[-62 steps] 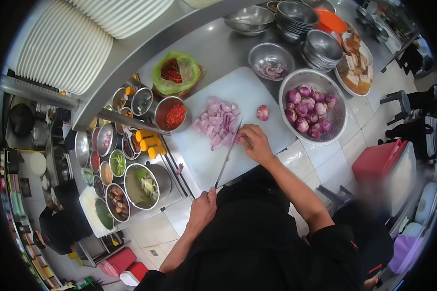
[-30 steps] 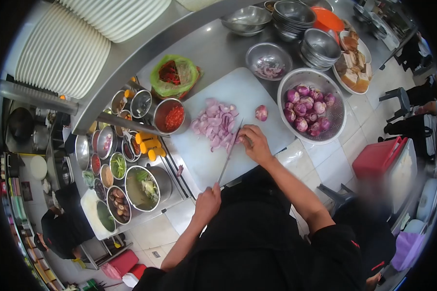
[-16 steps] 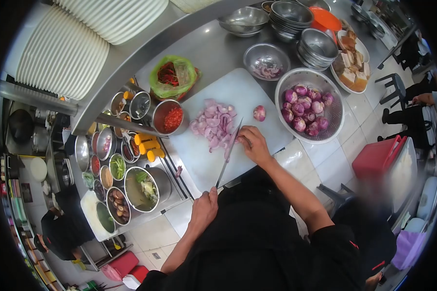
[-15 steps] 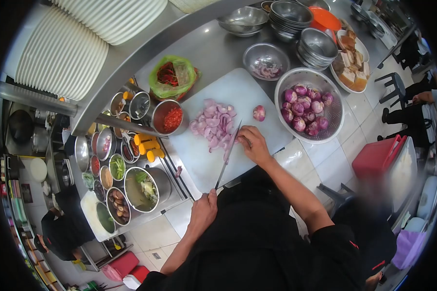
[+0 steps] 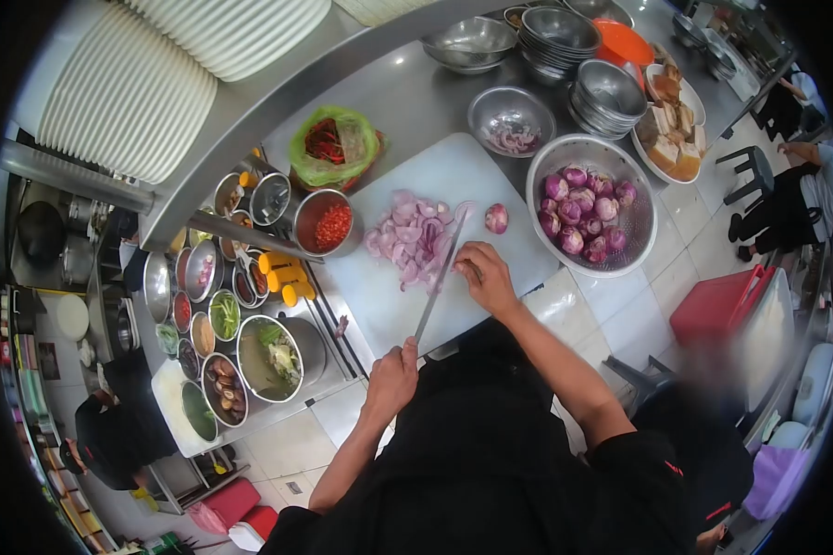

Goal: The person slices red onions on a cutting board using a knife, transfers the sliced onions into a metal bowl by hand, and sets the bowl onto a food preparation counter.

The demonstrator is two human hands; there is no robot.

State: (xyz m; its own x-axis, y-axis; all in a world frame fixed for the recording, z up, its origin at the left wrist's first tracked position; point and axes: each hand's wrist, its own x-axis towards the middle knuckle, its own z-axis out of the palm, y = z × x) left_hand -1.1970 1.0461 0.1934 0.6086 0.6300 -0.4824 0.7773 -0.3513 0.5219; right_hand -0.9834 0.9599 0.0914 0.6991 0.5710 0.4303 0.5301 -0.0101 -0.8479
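Note:
My left hand (image 5: 391, 381) is closed round the handle of a knife (image 5: 440, 274), whose blade points away over the white cutting board (image 5: 366, 301). Right beside the blade, my right hand (image 5: 486, 277) has its fingers bent and pressed together; whatever they hold is hidden. Left of the blade lies a heap of cut purple shallots (image 5: 405, 236), and a thin slice rests by the knife tip. One peeled whole shallot (image 5: 496, 218) sits farther right on the board. Several more purple shallots (image 5: 583, 208) fill a perforated metal colander (image 5: 651, 220) at the board's right.
Beyond the board stand a metal bowl with peelings (image 5: 511, 120), stacked bowls (image 5: 611, 92) and a plate of browned chunks (image 5: 680, 143). To the left are a pot of chopped red chilli (image 5: 329, 222), a green bag (image 5: 338, 148) and several ingredient containers (image 5: 224, 388). A shelf rail (image 5: 241, 120) arches overhead.
The knife has shifted slightly forward, its tip now farther up the board near the whole shallot. My left hand has moved up with it; my right hand stays nearly in place.

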